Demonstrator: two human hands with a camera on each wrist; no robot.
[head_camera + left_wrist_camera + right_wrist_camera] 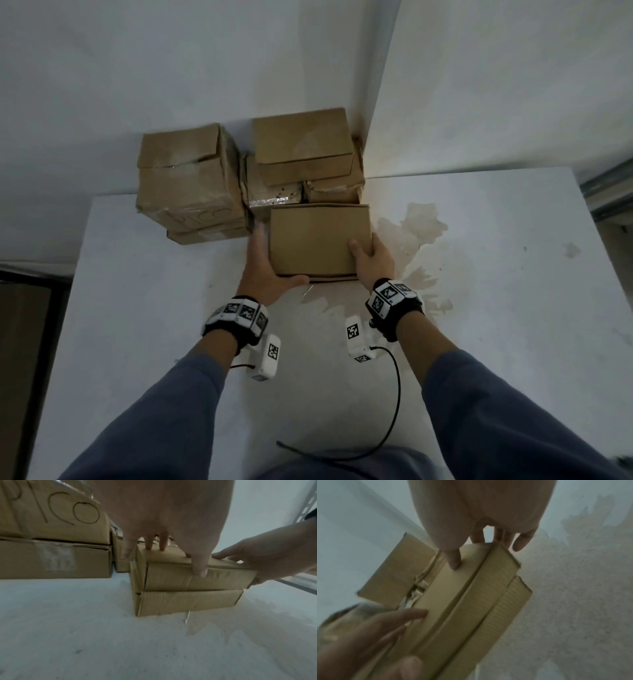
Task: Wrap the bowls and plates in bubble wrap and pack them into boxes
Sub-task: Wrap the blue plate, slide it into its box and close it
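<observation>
Seen from the head camera, two grey sleeves (507, 411) are reaching from 6 o'clock over a pale, matte bench (137, 342). At the centre, the left hand (263, 270) and the right hand (371, 258) are gripping a flat brown cardboard box (318, 240) from its 9 and 3 o'clock sides; each grip is clamped on it, a thumb over the lid or near face and the other digits running along the side. The wrist views are showing this box sitting on a second, similar box (187, 601), the lower one touching the bench. The card is corrugated, ribbed on its walls, dull and dry, so it should be offering good friction; it is stiff at the corners but likely yielding mid-panel, so holds near the edges are suiting it best. Its contents cannot be seen; if wrapped crockery is inside, it will be handling heavy and fragile. A tan stain (421, 240) is spreading toward 3 o'clock. Farther off, at 12 o'clock, stacked taped cartons (191, 185) are standing against the white wall (205, 68).
</observation>
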